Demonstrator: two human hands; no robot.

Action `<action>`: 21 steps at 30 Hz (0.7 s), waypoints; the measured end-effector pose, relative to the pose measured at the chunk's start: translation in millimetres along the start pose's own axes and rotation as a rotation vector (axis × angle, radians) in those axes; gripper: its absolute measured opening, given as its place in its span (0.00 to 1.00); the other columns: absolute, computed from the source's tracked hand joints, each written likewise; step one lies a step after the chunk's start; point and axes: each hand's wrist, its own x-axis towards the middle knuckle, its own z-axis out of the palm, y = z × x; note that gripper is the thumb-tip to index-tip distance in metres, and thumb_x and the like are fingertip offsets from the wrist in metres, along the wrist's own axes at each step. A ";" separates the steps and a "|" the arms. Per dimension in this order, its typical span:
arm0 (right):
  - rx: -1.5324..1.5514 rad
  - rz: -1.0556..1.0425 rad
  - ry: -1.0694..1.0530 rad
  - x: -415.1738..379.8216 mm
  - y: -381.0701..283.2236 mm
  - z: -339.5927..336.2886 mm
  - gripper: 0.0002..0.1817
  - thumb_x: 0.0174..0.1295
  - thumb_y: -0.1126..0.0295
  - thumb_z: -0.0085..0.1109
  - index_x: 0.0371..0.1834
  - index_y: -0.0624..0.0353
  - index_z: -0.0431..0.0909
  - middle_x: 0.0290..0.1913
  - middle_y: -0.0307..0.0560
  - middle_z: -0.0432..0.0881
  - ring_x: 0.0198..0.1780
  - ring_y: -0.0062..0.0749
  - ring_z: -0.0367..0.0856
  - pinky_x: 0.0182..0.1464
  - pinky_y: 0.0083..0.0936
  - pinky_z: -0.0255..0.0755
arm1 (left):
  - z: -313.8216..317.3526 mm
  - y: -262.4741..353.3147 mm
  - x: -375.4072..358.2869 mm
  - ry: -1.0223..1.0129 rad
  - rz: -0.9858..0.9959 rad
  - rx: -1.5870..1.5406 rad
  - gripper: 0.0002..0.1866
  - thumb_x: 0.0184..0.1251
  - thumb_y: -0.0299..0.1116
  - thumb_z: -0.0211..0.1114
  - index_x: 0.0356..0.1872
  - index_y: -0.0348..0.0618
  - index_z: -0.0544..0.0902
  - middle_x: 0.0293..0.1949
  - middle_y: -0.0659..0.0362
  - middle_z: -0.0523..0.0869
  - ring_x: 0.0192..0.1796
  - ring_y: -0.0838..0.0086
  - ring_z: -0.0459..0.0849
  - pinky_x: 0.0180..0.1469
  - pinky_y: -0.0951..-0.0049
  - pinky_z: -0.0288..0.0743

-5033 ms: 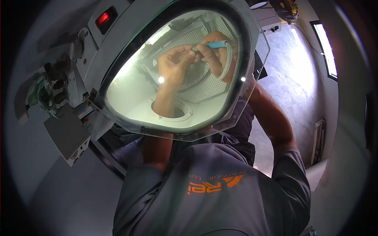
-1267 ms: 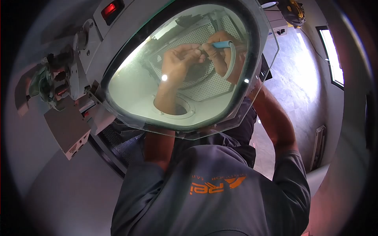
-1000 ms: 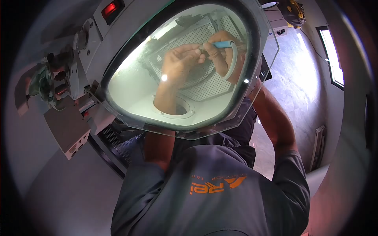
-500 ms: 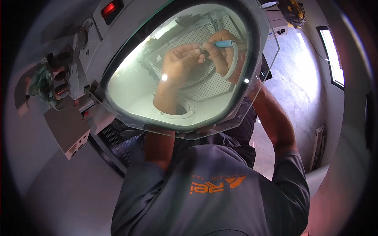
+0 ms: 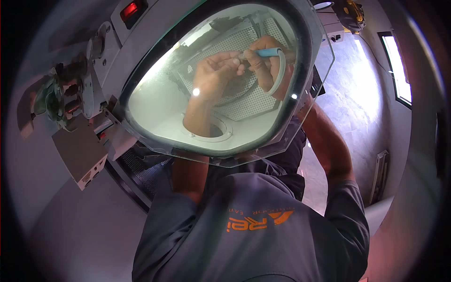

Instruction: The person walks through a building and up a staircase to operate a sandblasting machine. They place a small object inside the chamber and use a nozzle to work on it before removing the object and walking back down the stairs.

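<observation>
Behind the clear window of a lit cabinet [image 5: 159,105], both my hands meet above a perforated plate [image 5: 242,104]. My right hand [image 5: 262,66] grips a blue handpiece [image 5: 268,52] like a pen; a pale hose [image 5: 282,70] curves down from its rear end. The handpiece's tip points left, toward my left hand [image 5: 217,70]. The fingers of my left hand are pinched together at that tip; what they hold is too small to make out. My left forearm passes through a round port [image 5: 221,131] in the cabinet's bottom wall.
A red-lit switch [image 5: 131,11] sits on the housing at the upper left. Left of the cabinet are a bracket with a green-tinted item [image 5: 47,98] and a grey box [image 5: 79,148]. A yellow and black device [image 5: 350,16] stands at the upper right.
</observation>
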 end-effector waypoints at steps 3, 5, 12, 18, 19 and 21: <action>0.027 -0.034 0.028 -0.5 -1.6 0.7 0.13 0.73 0.62 0.58 0.36 0.62 0.79 0.26 0.45 0.84 0.28 0.24 0.87 0.26 0.20 0.80 | -2.2 -2.3 1.5 -0.017 0.007 -0.020 0.19 0.65 0.22 0.67 0.53 0.20 0.77 0.35 0.50 0.88 0.37 0.73 0.87 0.44 0.78 0.80; -0.007 0.018 -0.014 0.0 -0.9 -1.3 0.13 0.72 0.62 0.59 0.36 0.61 0.79 0.26 0.45 0.84 0.28 0.24 0.87 0.26 0.20 0.80 | -1.6 -1.8 1.2 -0.013 0.006 -0.016 0.19 0.64 0.22 0.67 0.53 0.20 0.77 0.35 0.50 0.88 0.37 0.72 0.87 0.45 0.78 0.80; 0.006 0.037 0.027 -0.8 -2.3 2.6 0.12 0.72 0.63 0.60 0.36 0.61 0.79 0.25 0.45 0.83 0.29 0.24 0.87 0.27 0.21 0.81 | -0.9 -0.4 0.5 0.013 0.026 0.077 0.18 0.64 0.24 0.67 0.51 0.21 0.78 0.35 0.50 0.88 0.38 0.72 0.87 0.46 0.74 0.82; 0.020 -0.005 -0.028 1.3 2.1 0.2 0.13 0.72 0.62 0.59 0.37 0.63 0.79 0.27 0.46 0.83 0.30 0.27 0.88 0.31 0.22 0.85 | 5.2 6.4 -4.4 0.061 0.058 0.180 0.17 0.64 0.25 0.69 0.50 0.22 0.80 0.36 0.49 0.89 0.37 0.71 0.88 0.46 0.74 0.82; 0.012 0.009 -0.036 1.5 1.7 -0.2 0.13 0.72 0.62 0.59 0.37 0.63 0.79 0.27 0.46 0.83 0.30 0.27 0.88 0.31 0.22 0.85 | 4.6 6.0 -4.1 0.062 0.067 0.195 0.17 0.64 0.25 0.69 0.50 0.22 0.80 0.36 0.49 0.89 0.37 0.71 0.88 0.46 0.75 0.82; 0.013 -0.018 -0.016 0.1 6.4 1.6 0.13 0.72 0.62 0.59 0.37 0.63 0.79 0.28 0.47 0.84 0.30 0.27 0.88 0.31 0.22 0.84 | 3.2 5.4 -3.0 0.050 0.055 0.183 0.17 0.64 0.25 0.69 0.50 0.23 0.81 0.35 0.50 0.89 0.37 0.72 0.88 0.46 0.76 0.81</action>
